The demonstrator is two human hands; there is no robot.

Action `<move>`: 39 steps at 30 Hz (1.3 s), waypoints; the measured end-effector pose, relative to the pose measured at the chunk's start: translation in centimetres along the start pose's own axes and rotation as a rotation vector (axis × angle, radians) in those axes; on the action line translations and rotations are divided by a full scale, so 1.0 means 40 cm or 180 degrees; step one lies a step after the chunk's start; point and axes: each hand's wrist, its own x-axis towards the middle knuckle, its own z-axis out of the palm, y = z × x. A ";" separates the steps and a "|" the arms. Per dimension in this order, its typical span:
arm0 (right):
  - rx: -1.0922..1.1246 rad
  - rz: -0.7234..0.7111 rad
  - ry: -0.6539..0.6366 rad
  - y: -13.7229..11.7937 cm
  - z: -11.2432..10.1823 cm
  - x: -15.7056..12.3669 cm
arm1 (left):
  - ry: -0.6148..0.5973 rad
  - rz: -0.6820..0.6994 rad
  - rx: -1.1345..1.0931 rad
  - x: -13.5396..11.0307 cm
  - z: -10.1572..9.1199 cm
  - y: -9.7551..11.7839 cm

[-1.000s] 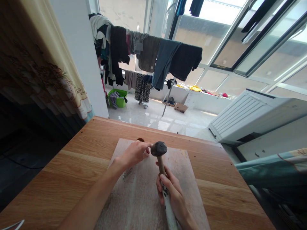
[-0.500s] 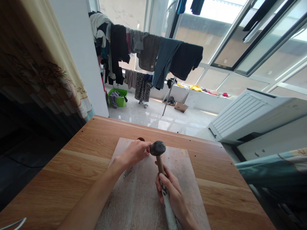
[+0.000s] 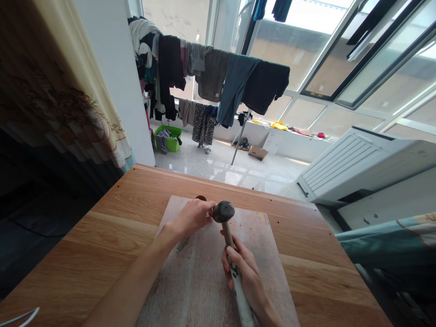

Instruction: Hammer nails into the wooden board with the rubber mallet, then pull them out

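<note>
A hammer (image 3: 224, 212) with a dark head and a pale, worn handle is in my right hand (image 3: 243, 265), its fingers wrapped round the handle. The head is raised in front of me, over the far part of a worn, whitish board (image 3: 204, 286). Close against the left side of the hammer head, my left hand (image 3: 194, 215) is closed in a pinch. Whatever its fingertips hold is hidden by the hand and the hammer. Thin metal pieces that look like nails (image 3: 182, 244) lie on the board below my left wrist. A round dark brown thing (image 3: 201, 198) shows partly behind my left hand.
The board lies on a wooden table (image 3: 112, 236) with small dark holes along its edges. Beyond it, clothes hang on a drying rack (image 3: 241, 136) near a green basket (image 3: 175, 144). A white appliance (image 3: 357, 163) stands at the right, a curtain (image 3: 95, 104) hangs left.
Both hands and the hammer keep almost the same pose. The whole view has shifted very slightly.
</note>
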 end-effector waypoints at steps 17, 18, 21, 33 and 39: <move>0.0097 -0.0131 0.0097 0.005 -0.009 0.001 | 0.0068 0.0061 -0.0411 -0.001 0.002 -0.003; 0.0094 -0.0125 0.0100 0.004 -0.008 0.001 | 0.0073 0.0048 -0.0409 0.000 0.003 -0.003; 0.0087 -0.0110 0.0106 -0.001 -0.005 0.002 | 0.0064 0.0023 -0.0416 0.002 0.003 -0.001; 0.0060 -0.0080 0.0063 0.002 -0.003 0.002 | -0.0006 0.0054 -0.0687 0.004 0.006 -0.003; 0.0080 -0.0129 0.0066 0.006 -0.008 0.002 | 0.0082 0.0062 -0.0327 -0.001 -0.005 0.004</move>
